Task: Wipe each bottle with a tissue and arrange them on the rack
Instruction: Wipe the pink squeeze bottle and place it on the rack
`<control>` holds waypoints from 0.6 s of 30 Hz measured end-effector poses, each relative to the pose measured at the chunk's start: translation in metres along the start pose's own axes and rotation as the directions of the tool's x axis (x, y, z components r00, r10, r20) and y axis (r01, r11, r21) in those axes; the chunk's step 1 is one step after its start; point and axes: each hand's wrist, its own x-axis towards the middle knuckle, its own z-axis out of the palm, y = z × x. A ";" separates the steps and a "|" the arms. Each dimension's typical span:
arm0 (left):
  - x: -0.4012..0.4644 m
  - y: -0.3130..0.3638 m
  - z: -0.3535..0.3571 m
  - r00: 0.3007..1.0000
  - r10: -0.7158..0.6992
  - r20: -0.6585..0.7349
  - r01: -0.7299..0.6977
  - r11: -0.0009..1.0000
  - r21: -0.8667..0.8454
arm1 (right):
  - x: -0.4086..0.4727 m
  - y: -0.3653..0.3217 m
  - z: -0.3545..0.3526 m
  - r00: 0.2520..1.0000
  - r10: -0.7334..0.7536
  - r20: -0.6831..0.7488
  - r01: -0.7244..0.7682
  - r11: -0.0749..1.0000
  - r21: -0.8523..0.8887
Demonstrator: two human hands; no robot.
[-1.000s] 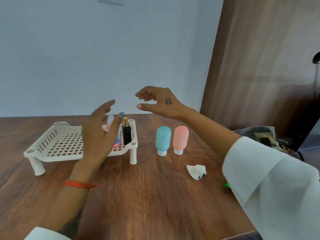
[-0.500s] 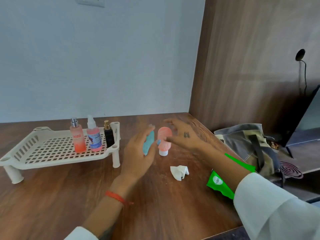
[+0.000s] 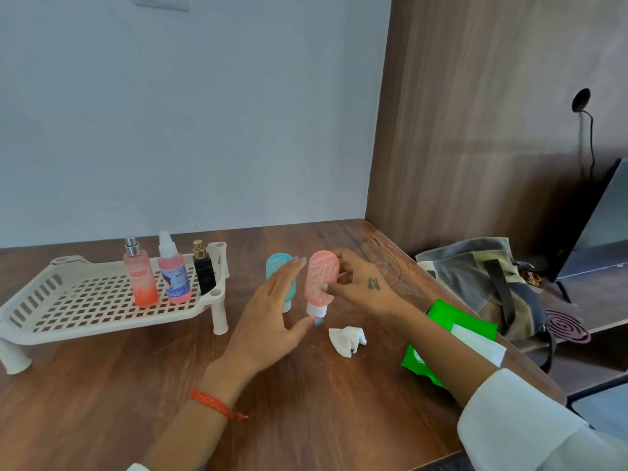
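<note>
A: Right grip (image 3: pixel 360 287) first. Closed on what?

B: Pinching the pink bottle (image 3: pixel 321 283) around its upper half, fingers wrapped over the rounded top. Cap down, long axis near upright, top leaning slightly right. Hard to tell whether the cap touches the tabletop (image 3: pixel 306 419) or hangs just above it.

A: And the left grip (image 3: pixel 272 321)?

B: Spread flat, holding nothing. Palm turned toward the bottle's left side, thumb tip just beside the cap. Partly covering the teal bottle (image 3: pixel 276 266), which stands cap down just behind.

A: Tissue?

B: Crumpled white tissue (image 3: pixel 346 338), loose on the tabletop, just below and right of the pink cap, near both grips. Probably a job for the left grip, being free: cross under the bottle, pick up, then rub along the length from top to cap.

A: Then the rack?

B: White rack (image 3: pixel 85 307) well off to the left, beyond the left grip. Three spray bottles (image 3: pixel 173 273) upright in a row at its right end, with open grid further left. Likely a leftward carry once wiped, kept upright.
</note>
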 end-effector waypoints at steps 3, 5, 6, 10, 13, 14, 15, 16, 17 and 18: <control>0.000 0.002 -0.002 0.987 -0.057 0.152 0.059 0.998 -0.014 | -0.016 -0.008 -0.004 0.997 0.005 0.082 -0.017 0.989 0.146; -0.001 0.001 -0.002 0.973 -0.073 0.220 0.091 0.993 -0.072 | -0.024 -0.011 -0.006 0.989 0.016 0.147 -0.048 0.975 0.216; -0.001 0.001 -0.002 0.966 -0.080 0.246 0.110 0.988 -0.111 | -0.026 -0.013 -0.006 0.984 0.022 0.178 -0.065 0.969 0.239; 0.000 0.000 -0.004 0.947 -0.080 0.310 0.162 0.955 -0.249 | -0.031 -0.016 -0.007 0.966 0.027 0.256 -0.102 0.953 0.284; -0.001 0.000 -0.003 0.937 -0.096 0.337 0.205 0.930 -0.304 | -0.032 -0.015 -0.005 0.961 0.028 0.274 -0.114 0.946 0.304; -0.001 0.000 -0.002 0.934 -0.094 0.344 0.213 0.921 -0.327 | -0.032 -0.014 -0.004 0.960 0.030 0.278 -0.118 0.945 0.306; -0.001 -0.001 -0.002 0.931 -0.087 0.354 0.218 0.912 -0.347 | -0.032 -0.014 -0.003 0.959 0.030 0.283 -0.118 0.947 0.299; -0.001 -0.002 -0.001 0.927 -0.081 0.367 0.222 0.906 -0.361 | -0.032 -0.012 -0.002 0.957 0.028 0.288 -0.113 0.952 0.285; -0.001 -0.003 0.000 0.924 -0.077 0.375 0.223 0.905 -0.364 | -0.033 -0.011 -0.001 0.957 0.023 0.289 -0.104 0.957 0.270; -0.001 -0.003 0.000 0.923 -0.077 0.378 0.222 0.907 -0.357 | -0.033 -0.011 0.000 0.959 0.013 0.281 -0.090 0.961 0.262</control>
